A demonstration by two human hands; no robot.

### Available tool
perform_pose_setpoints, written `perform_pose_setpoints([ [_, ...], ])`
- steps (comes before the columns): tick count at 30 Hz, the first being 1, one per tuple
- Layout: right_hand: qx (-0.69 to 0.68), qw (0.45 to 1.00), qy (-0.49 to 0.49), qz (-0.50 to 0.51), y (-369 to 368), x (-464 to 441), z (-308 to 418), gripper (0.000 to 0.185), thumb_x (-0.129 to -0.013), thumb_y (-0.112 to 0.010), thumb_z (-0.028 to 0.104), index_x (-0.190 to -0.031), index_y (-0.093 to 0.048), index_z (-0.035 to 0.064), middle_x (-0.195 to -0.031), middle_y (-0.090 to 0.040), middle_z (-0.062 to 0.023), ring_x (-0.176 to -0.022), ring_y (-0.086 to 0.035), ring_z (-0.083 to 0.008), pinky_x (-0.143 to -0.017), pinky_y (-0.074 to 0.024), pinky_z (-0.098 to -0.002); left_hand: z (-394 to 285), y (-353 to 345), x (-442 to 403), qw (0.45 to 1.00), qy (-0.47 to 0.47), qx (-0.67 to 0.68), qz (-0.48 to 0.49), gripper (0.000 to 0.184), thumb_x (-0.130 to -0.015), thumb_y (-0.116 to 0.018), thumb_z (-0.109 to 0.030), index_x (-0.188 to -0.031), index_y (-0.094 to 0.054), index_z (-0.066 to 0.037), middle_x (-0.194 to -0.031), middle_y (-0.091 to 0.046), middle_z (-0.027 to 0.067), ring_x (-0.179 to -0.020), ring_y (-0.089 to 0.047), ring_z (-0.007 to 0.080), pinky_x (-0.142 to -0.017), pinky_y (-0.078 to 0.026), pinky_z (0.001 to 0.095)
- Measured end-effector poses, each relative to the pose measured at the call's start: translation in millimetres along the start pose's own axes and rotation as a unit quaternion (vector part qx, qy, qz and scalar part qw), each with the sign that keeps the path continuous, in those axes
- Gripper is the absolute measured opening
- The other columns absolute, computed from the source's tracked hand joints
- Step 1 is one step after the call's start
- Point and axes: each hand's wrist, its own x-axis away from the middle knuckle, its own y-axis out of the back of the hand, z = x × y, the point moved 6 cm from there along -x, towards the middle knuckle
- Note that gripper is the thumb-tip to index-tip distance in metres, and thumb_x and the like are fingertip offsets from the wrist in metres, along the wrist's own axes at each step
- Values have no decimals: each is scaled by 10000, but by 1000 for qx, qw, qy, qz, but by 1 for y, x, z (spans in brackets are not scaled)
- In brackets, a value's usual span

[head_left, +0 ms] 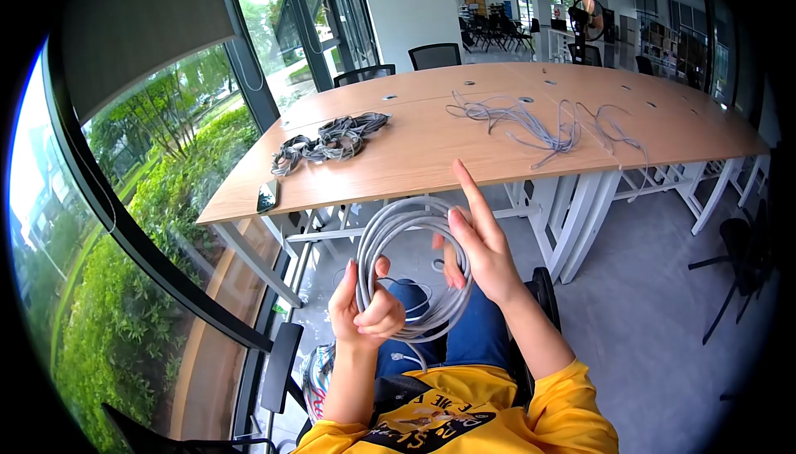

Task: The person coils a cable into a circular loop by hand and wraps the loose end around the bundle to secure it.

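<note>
A grey network cable (414,213) is wound into a loose coil above my lap. My left hand (365,309) is closed round the left side of the coil. My right hand (485,255) is at the coil's right side, with its lower fingers curled round the strands. Its index finger points up and away, and the thumb is raised. Below the coil hangs a cable end with a small plug (402,357). A thin loop of cable droops inside the coil, over my legs.
On the wooden table (414,155) lie dark grey bundled cables (332,140), loose pale cables (547,135) and a phone (268,196). A chair armrest (282,367) stands at my left, near the window. A patterned bag (317,379) is beside my left leg.
</note>
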Motion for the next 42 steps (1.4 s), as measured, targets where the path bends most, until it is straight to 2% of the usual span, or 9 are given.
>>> perform_pose_setpoints([
  [7,249,960,121,45,1,1,5,457,-811,-529,222,-1217,-375,79,-803,-531,-77,-464,-498,-101,-424,-416,-212,-1,1,0,1000,-1,-8,-26,434,-899,-145,-367,-1029,-358,-12,-386,-258,-71,-275,-216,22,-273,-185,165],
  [9,516,776,362,-18,-8,8,28,498,-743,-604,222,-1164,-415,34,-834,-533,-99,-555,-546,-171,-476,-453,-254,1,2,3,998,18,-29,-43,430,-900,-151,-364,-1022,-360,-9,-383,-258,-70,-277,-216,22,-277,-180,167],
  [12,564,752,340,21,-21,6,32,519,-657,-661,167,-1111,-451,29,-906,-528,-111,-701,-565,-255,-595,-466,-319,11,4,4,992,80,-62,-81,409,-903,-173,-341,-1002,-364,7,-381,-259,-68,-288,-225,24,-294,-175,169],
  [20,554,785,272,54,-17,0,7,367,-623,-547,-67,-974,-482,17,-845,-541,-126,-701,-567,-284,-601,-467,-321,9,3,1,993,71,-32,-89,595,-833,-167,-545,-939,-362,8,-364,-240,-80,-261,-195,8,-260,-149,156],
  [24,391,882,256,62,-13,-6,11,245,-678,-524,-59,-915,-491,-6,-748,-559,-136,-659,-588,-210,-510,-446,-273,9,2,1,998,59,-3,-34,544,-840,-211,-527,-845,-382,-11,-358,-238,-87,-255,-193,6,-257,-153,151],
  [26,288,948,-87,99,-5,-7,-11,182,-723,-536,-11,-900,-494,-15,-628,-541,-99,-536,-552,-119,-454,-415,-253,8,2,1,997,57,-6,-45,542,-839,-224,-528,-826,-388,-12,-356,-238,-88,-253,-192,8,-258,-153,154],
  [29,322,936,106,94,-9,-9,-6,165,-722,-574,89,-825,-497,-14,-521,-503,-112,-449,-517,-187,-433,-385,-271,8,2,3,998,56,-4,-23,550,-836,-230,-532,-830,-386,-5,-350,-241,-86,-249,-195,11,-259,-146,160],
  [35,347,921,146,96,-22,-2,9,265,-805,-542,246,-835,-496,-13,-468,-422,-49,-424,-379,-79,-402,-323,-233,0,3,2,999,37,-7,-24,560,-830,-224,-546,-815,-389,-10,-351,-240,-87,-248,-187,14,-256,-150,155],
  [42,336,931,138,48,-16,-11,-3,377,-803,-522,348,-722,-509,-20,-434,-403,-93,-374,-388,-129,-377,-319,-277,-1,2,-2,999,32,15,0,594,-843,-220,-525,-854,-415,36,-351,-242,-86,-249,-202,7,-254,-166,150],
])
